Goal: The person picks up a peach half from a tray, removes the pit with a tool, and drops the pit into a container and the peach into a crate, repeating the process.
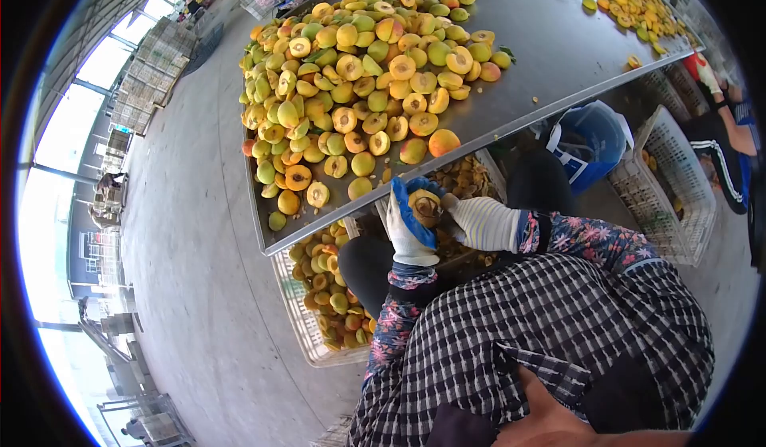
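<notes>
My left hand (409,223), in a white glove with blue over the fingers, is wrapped round a brownish-yellow peach half (424,207) just off the table's front edge. Against the peach's right side is my right hand (482,222), in a striped white glove with its fingers closed; anything inside them is too small to make out. Beyond both hands, a big heap of halved and whole peaches (367,88) covers the left part of the metal table (542,56). Under the hands, a crate of brown pieces (467,177) is partly hidden.
A white crate of peaches (319,351) stands under the table's left corner. To the right are a blue bucket (594,140) and a white crate (690,183). Another person's gloved hand (702,72) shows at the far right. More peaches (634,4) lie at the table's far right.
</notes>
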{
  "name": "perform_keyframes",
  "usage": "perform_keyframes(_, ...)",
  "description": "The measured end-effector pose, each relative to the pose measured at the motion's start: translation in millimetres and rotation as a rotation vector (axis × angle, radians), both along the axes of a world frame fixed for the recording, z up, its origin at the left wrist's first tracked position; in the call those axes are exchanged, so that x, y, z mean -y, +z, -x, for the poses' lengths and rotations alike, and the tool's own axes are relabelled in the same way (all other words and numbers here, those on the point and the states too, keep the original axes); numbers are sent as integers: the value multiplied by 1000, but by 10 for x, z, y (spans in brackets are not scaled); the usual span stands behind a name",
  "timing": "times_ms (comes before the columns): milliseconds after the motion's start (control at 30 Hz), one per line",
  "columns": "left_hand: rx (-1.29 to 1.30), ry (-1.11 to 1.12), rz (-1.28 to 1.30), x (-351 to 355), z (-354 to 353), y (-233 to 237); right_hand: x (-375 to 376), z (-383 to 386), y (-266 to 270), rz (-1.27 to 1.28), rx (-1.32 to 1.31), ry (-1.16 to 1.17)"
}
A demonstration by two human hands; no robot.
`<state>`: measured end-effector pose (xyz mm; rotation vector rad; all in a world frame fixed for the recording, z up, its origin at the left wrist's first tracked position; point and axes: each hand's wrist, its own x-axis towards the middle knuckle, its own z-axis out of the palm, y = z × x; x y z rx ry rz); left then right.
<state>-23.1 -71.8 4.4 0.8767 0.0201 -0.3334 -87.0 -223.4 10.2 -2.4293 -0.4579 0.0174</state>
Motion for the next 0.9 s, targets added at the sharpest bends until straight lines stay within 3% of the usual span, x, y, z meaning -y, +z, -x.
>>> perform_keyframes(100, 163, 105, -196, 68, 46, -62, -7, 28, 6, -22, -30, 3)
perform_keyframes(200, 90, 123, -93, 107, 103, 29, 42, -4, 305, 148, -224, 22)
perform_keyframes(267, -13, 60, 54, 71, 39, -29, -13, 40, 233, -77, -172, -2)
perform_keyframes(300, 97, 105, -61, 65, 37, -71, -63, 54, 145, -187, -145, -10)
perform_keyframes(367, 280, 190, -255, 53, 58, -118, -231, -70, -145, -780, -569, -50)
perform_keyframes(433, 386, 277, -367, 82, 87, -97, -187, 11, -31, -437, -324, -24)
perform_keyframes(467, 422, 321, -401, 96, 99, -74, -178, 11, 74, -473, -395, -29)
perform_keyframes(567, 243, 218, -156, 78, 103, -36, -180, -29, -76, -447, -47, 67)
perform_keyframes(600, 372, 194, -316, 58, 93, -43, -117, -18, -95, -493, -349, 28)
perform_keyframes(667, 625, 139, -633, -2, 79, -73, 15, -2, 538, -564, -960, -53)
perform_keyframes(767, 422, 40, -460, -17, 24, -114, 17, -12, 386, -594, -949, -40)
perform_keyframes(833, 539, 50, -595, -10, -2, -97, -34, -65, 60, -539, -577, 21)
perform_keyframes(900, 527, 69, -570, 0, 3, -71, -3, -83, -60, -513, -544, 7)
